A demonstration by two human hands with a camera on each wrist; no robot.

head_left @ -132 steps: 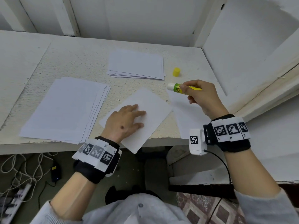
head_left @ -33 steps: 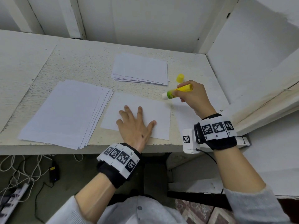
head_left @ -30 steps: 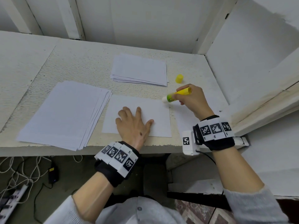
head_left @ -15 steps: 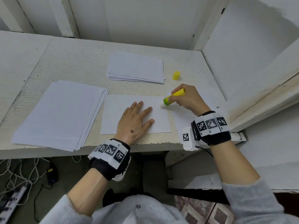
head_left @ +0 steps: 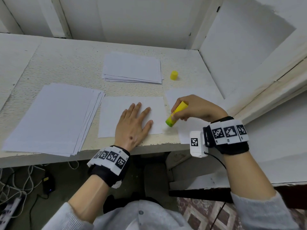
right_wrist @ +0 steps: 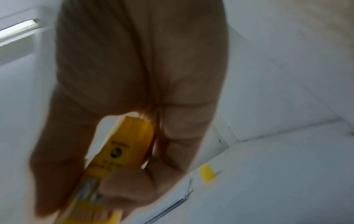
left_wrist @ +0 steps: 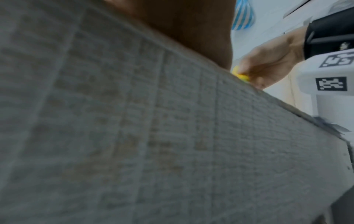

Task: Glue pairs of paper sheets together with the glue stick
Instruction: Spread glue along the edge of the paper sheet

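Head view shows the left hand point(head_left: 132, 126) lying flat-fingered on a single white paper sheet point(head_left: 116, 108), while the right hand point(head_left: 196, 107) grips the uncapped yellow glue stick point(head_left: 177, 113), tip at the sheet's right edge. Gluing looks underway; next, probably steady strokes across.

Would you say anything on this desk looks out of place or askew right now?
Only slightly. The big paper stack is fanned unevenly and hangs over the desk's front edge. The glue stick's yellow cap stands loose, which fits, since the right hand holds the open glue stick.
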